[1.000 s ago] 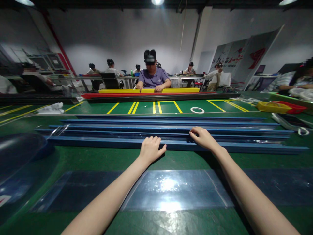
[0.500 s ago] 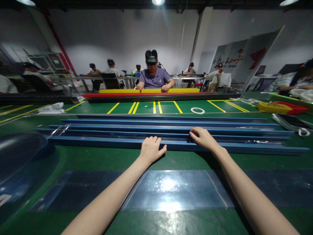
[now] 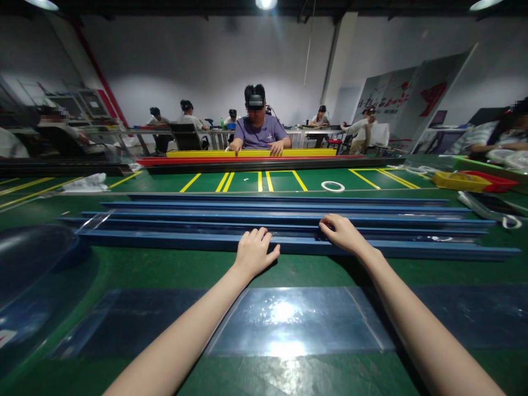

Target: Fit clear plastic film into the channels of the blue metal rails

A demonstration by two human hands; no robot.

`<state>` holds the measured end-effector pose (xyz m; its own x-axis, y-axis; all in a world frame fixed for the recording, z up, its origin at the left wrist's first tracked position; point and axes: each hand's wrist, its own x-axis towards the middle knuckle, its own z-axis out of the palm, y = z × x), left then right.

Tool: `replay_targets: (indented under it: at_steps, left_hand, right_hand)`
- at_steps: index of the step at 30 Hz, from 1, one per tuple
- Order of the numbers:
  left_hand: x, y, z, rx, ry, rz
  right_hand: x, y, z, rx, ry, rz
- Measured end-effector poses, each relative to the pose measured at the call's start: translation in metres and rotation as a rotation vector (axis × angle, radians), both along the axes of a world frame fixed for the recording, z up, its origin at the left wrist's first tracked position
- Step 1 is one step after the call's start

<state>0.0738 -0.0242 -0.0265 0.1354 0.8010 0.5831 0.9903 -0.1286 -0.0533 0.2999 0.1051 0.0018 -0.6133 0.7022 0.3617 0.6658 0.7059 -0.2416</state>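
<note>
Several long blue channel strips [image 3: 198,240] lie side by side across the green table [image 3: 165,269]. My left hand [image 3: 254,252] rests on the nearest strip, its fingers bent over the upper edge and its thumb apart; nothing is in it. Further right, my right hand [image 3: 341,232] is over the near strips with its fingers curled in towards the thumb. Whatever lies between those fingertips, if anything, is too small to make out. A clear plastic sheet [image 3: 297,322] lies flat under my forearms.
A dark blue rounded object [image 3: 37,264] stands at the left. Beyond the strips are a white ring [image 3: 332,186], a yellow tray [image 3: 460,181] and red, black and yellow bars. A person in purple [image 3: 262,132] sits opposite, both hands at the yellow bar.
My hands have hardly moved. The hand of the person opposite, on the right side of the view, has shifted slightly left along the yellow bar.
</note>
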Motion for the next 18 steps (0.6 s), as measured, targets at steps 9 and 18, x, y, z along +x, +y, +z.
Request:
replay_targets:
  at_steps: [9, 18]
  left_hand:
    - [0.0001, -0.0008, 0.0015, 0.002, 0.039, 0.025]
    - [0.0000, 0.0016, 0.0040, -0.031, -0.012, 0.070]
  right_hand:
    - [-0.0002, -0.0003, 0.0010, -0.004, -0.006, 0.001]
    - [0.0004, 0.0010, -0.0009, 0.004, 0.000, 0.001]
